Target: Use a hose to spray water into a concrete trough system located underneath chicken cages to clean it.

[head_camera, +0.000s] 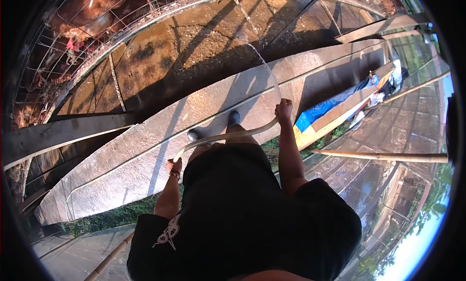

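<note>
A pale flexible hose [225, 136] bows across the front of my legs between both hands. My right hand [283, 109] grips it near its outlet. From there a stream of water [267, 67] arcs away and lands on the wet brown floor [207, 44] below the cages. My left hand [174, 166], with a band at the wrist, is closed around the hose lower down. Beyond my boots [234, 118] the hose line [160, 144] runs lengthwise along the concrete walkway [109, 186].
Wire cages [91, 51] holding brown chickens line the far side. A wooden trough [338, 117] with blue sheeting stands at the walkway's right. Wooden planks [69, 137] cross the sunken floor at the left. Behind me are bamboo poles [378, 156] and netting.
</note>
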Action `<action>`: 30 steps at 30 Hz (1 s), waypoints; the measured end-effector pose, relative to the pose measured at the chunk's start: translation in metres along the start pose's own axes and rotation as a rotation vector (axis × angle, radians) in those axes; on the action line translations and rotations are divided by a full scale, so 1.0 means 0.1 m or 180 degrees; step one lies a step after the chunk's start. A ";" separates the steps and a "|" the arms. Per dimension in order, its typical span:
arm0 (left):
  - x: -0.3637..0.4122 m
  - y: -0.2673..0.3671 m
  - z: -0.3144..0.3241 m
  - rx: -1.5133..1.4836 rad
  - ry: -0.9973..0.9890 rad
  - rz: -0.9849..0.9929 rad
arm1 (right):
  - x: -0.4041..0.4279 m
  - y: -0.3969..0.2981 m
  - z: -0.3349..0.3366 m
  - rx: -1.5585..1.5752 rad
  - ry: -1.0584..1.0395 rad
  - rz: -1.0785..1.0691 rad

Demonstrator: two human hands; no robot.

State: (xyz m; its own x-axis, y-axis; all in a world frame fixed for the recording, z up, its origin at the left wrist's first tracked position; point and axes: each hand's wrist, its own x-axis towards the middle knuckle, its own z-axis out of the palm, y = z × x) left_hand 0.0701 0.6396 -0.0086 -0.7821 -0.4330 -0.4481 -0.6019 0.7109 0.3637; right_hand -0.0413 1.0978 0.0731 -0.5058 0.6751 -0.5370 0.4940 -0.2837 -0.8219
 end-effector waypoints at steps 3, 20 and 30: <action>0.23 -0.26 0.11 0.0111 -0.0297 -0.0354 | -0.10 0.02 0.11 -0.0133 0.0146 -0.0026; 0.64 -2.07 1.17 -0.0758 -0.0655 0.0569 | -0.40 0.31 0.58 -0.2359 0.0311 -0.0980; 0.73 -2.35 1.49 -0.0461 -0.1132 0.0262 | -0.57 0.25 0.86 -0.2258 -0.0399 -0.0907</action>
State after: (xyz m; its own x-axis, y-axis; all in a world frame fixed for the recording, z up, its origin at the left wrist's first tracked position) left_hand 0.1784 0.5235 -0.2480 -0.7394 -0.1405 -0.6585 -0.5758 0.6388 0.5103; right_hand -0.0610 0.9937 0.0671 -0.7366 0.5626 -0.3754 0.6463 0.4220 -0.6358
